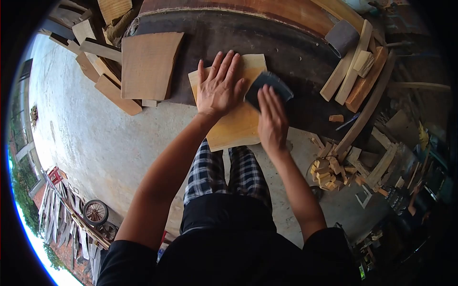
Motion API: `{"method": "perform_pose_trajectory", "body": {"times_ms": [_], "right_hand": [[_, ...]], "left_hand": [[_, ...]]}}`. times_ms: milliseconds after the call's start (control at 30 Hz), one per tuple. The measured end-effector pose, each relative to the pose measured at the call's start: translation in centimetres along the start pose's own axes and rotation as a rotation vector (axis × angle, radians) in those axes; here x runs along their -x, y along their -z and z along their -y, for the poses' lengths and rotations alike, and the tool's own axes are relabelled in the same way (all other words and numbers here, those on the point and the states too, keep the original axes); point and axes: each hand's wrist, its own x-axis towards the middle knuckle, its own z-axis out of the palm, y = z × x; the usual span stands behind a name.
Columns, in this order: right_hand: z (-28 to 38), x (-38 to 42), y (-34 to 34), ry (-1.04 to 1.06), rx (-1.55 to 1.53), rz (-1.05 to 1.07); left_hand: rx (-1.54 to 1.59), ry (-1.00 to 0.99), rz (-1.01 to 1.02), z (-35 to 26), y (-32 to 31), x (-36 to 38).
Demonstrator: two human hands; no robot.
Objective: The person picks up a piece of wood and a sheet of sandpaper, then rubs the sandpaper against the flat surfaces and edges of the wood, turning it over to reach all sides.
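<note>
A pale yellow wooden board [234,127] lies on the dark workbench, its near end sticking out past the bench edge above my legs. My left hand [219,89] rests flat on the board's upper left part, fingers spread. At the board's right edge, my right hand [273,117] presses a dark sheet of sandpaper [265,85] with its fingers together on top. Part of the sandpaper overlaps the board and part reaches over the bench. My right thumb is mostly hidden, and so is the sheet's underside.
A wide brown board [149,64] lies left on the workbench [305,62]. Wood strips [366,78] and a grey-brown curled sheet [342,38] are at the right. Below them sits a heap of offcuts [331,172]. Wheels [96,212] stand on the floor at lower left.
</note>
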Motion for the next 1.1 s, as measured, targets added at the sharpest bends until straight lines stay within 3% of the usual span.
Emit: {"method": "perform_pose_trajectory", "body": {"times_ms": [67,200,433,500,600,700,767,867,900,933,967,1033,1100], "right_hand": [[0.5,1.6,0.0,0.017,-0.019,0.034],[-0.8,-6.4,-2.4,-0.027,-0.054,-0.067],[-0.9,-0.3,-0.3,0.035,0.037,0.047],[-0.8,-4.3,-1.4,0.045,0.013,0.028],[-1.2,-7.5,-2.2,0.031,-0.069,-0.014],[-0.7,-5.8,0.9,-0.054,-0.217,0.022],[-0.2,-2.3,3.3,-0.061,-0.227,-0.045],[0.8,4.2,6.2,-0.194,-0.285,-0.047],[1.0,5.9,6.9,-0.267,-0.312,-0.045],[1.2,6.9,7.4,-0.339,-0.336,-0.044],[1.4,7.2,7.7,-0.334,-0.339,-0.048],[1.8,7.4,8.2,-0.298,-0.342,-0.131],[1.7,7.2,8.5,-0.305,-0.314,-0.16]], "left_hand": [[0.003,0.013,0.013,0.1,0.1,0.0],[0.01,-0.001,0.004,0.3,0.0,0.1],[0.025,0.032,-0.002,0.2,0.1,0.1],[0.007,0.022,0.013,0.3,0.3,0.1],[0.022,0.07,-0.058,0.1,-0.4,-0.7],[0.083,0.082,-0.113,0.0,0.1,0.2],[0.037,0.203,-0.339,-0.1,1.4,1.8],[0.493,0.923,-0.678,-2.5,-0.1,8.5],[0.634,1.187,-0.499,-4.0,-0.9,11.3],[0.96,1.311,-0.272,-4.9,-1.4,13.2],[1.469,1.301,-0.089,-5.3,-0.9,14.5],[1.511,1.298,-0.137,-6.7,-0.7,15.0],[1.66,1.159,-0.057,-6.7,0.9,14.7]]}}
